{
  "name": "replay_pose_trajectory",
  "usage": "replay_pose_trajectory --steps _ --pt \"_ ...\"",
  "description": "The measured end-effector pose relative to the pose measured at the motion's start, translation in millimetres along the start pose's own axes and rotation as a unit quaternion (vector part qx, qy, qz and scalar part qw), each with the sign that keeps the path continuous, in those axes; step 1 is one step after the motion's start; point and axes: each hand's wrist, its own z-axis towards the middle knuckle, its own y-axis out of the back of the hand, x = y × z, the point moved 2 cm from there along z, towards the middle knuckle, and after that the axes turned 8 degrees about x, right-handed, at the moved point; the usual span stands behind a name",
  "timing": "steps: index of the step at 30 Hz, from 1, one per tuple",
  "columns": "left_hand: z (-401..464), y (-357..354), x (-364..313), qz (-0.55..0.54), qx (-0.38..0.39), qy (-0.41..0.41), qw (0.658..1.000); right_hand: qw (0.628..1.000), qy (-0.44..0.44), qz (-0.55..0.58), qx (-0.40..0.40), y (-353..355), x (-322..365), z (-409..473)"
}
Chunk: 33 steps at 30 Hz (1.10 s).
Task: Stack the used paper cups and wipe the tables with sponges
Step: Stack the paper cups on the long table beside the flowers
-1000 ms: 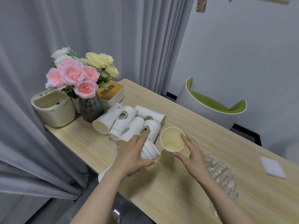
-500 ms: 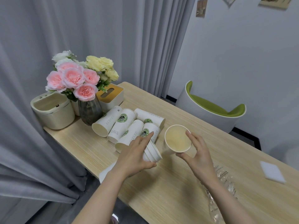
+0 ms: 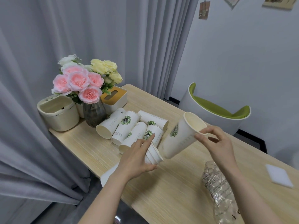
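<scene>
on the wooden table (image 3: 178,188), beside the loose cups (image 3: 129,126) lying on their sides, the left hand (image 3: 137,159) curls round the nested stack (image 3: 153,155) while the right hand (image 3: 215,143) pinches the tilted cup (image 3: 181,136) at its rim, so line the base up squarely with the stack's mouth before sliding in.

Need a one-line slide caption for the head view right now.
Right hand pinches a tilted paper cup by its rim beside the nested cup stack gripped by the left hand.
</scene>
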Motion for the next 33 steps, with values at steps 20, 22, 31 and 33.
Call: replay_pose_trajectory --steps 20,22,31,33 --pt "-1.9 6.8 -18.3 -0.086 -0.066 -0.061 0.992 0.979 -0.083 0.141 0.123 -46.0 -9.1 -8.6" --pt "-2.8 6.6 -20.7 -0.119 -0.076 -0.067 0.988 0.974 -0.089 0.143 0.149 -58.3 -13.0 -15.3" --pt "-6.1 1.1 -9.3 -0.126 -0.086 -0.047 0.987 0.96 -0.11 0.17 0.192 -94.3 -22.9 -31.9" --pt "-6.3 1.1 -5.3 -0.132 -0.089 -0.041 0.986 0.957 -0.115 0.17 0.204 -100.2 -23.0 -32.4"
